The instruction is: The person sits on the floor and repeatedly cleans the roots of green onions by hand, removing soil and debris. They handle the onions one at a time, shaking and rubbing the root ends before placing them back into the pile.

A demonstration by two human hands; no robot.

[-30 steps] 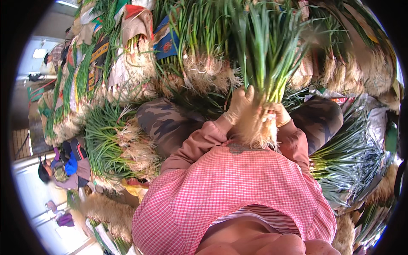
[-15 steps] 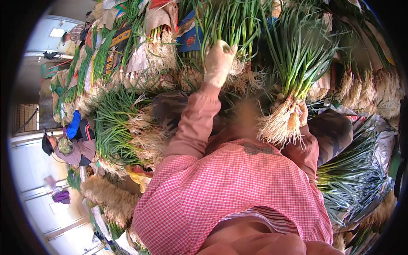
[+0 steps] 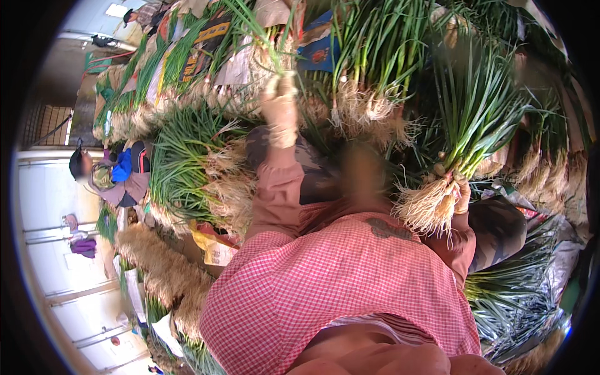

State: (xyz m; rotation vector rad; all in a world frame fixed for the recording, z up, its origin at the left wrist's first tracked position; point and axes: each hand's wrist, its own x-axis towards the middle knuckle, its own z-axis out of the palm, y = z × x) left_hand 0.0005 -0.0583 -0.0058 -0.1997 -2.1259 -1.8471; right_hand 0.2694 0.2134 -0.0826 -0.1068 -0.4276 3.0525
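My right hand [image 3: 462, 195] is closed round the lower stems of a thick bunch of green onions [image 3: 478, 122]. The pale roots [image 3: 428, 203] of that bunch hang toward my lap and its leaves point away from me. My left hand [image 3: 280, 106], in a pale glove, is raised at the centre left, slightly blurred. Its fingers are closed on a thin green onion [image 3: 265, 40] whose leaves slant up to the left. Ahead, between my hands, stands a row of green onions [image 3: 375, 62] with their roots toward me.
A heap of green onions [image 3: 194, 165] lies at my left, beside my camouflage-clad knee. More leaves [image 3: 515, 300] lie on plastic at my right. Bundles in sacking line the far side. A crouching person [image 3: 115, 175] works at the far left, near a yellow bag [image 3: 215, 240].
My left hand has moved left, away from the row ahead, with a thin green onion in it. My right hand still holds its bunch. The whole view has shifted slightly.
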